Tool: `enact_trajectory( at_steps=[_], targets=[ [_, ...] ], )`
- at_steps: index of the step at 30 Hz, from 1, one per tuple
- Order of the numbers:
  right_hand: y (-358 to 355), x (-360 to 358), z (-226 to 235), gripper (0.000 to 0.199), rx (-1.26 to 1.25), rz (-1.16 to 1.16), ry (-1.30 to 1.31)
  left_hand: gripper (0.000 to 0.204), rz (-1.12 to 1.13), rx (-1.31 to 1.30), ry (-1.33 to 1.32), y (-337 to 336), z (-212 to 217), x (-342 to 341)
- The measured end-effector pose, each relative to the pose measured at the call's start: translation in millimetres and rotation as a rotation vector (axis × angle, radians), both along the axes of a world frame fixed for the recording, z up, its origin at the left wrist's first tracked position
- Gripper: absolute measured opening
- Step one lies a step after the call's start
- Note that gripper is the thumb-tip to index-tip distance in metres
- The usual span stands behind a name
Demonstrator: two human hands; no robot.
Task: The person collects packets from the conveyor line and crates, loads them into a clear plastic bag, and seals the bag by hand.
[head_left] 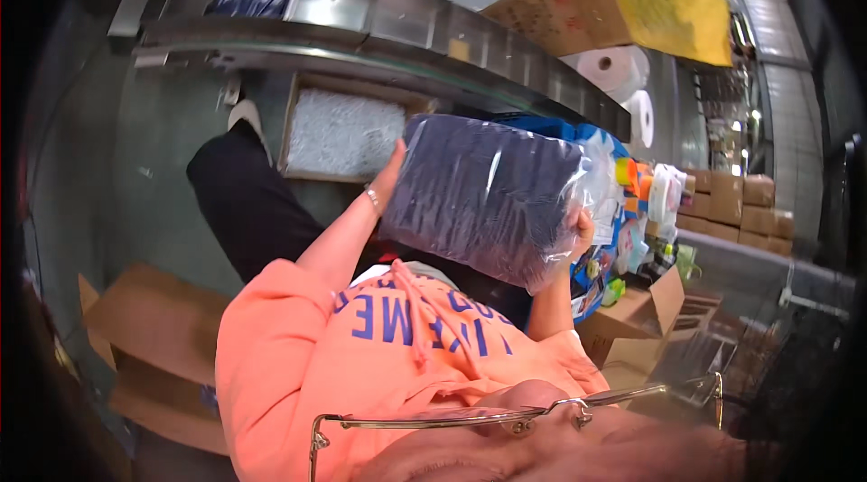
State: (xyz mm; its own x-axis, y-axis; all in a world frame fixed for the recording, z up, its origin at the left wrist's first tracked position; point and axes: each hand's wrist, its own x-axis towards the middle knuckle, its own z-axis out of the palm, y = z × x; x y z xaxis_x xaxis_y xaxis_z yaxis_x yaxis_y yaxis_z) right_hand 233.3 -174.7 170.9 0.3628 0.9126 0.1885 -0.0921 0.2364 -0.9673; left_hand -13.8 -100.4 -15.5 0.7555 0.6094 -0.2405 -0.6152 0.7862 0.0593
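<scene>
Both my hands hold up a large clear plastic bag [488, 193] packed with dark blue items, in front of my chest. My left hand [390, 177], with a thin bracelet at the wrist, grips the bag's left edge. At the bag's lower right corner, my right hand [584, 231] clasps the crumpled plastic. My orange hooded top [361, 347] fills the lower middle, and a pair of thin-framed glasses [506, 419] shows at the bottom edge.
A metal conveyor with compartments [379, 22] runs across the top. Below it stands an open carton of white pieces [343, 132]. Flat cardboard [153, 347] lies at lower left. At right are colourful packages [641, 211], white rolls [614, 67], a yellow-lined box [632, 4] and stacked cartons [741, 207].
</scene>
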Motion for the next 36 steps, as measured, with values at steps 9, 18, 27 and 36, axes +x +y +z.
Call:
enact_trajectory(
  at_steps=[9, 18, 27, 36],
  targets=[
    [23.3, -31.4, 61.5, 0.018, 0.145, 0.326, 0.532, 0.07, -0.014, 0.085, -0.055, -16.7, -2.9, -14.3],
    [92.3, -114.9, 5.8, 0.013, -0.148, 0.094, -0.102, 0.036, 0.107, 0.005, 1.187, -9.0, -121.1, -40.1],
    [113.9, -109.6, -173.5, 0.018, -0.062, 0.188, -0.988, 0.051, 0.081, 0.375, 1.295, -14.7, -73.9, -34.2],
    [121.6, -118.5, -155.2, 0.023, -0.218, 0.314, -0.975, 0.039, 0.313, 0.976, 1.629, 12.9, 13.1, -40.1]
  ],
)
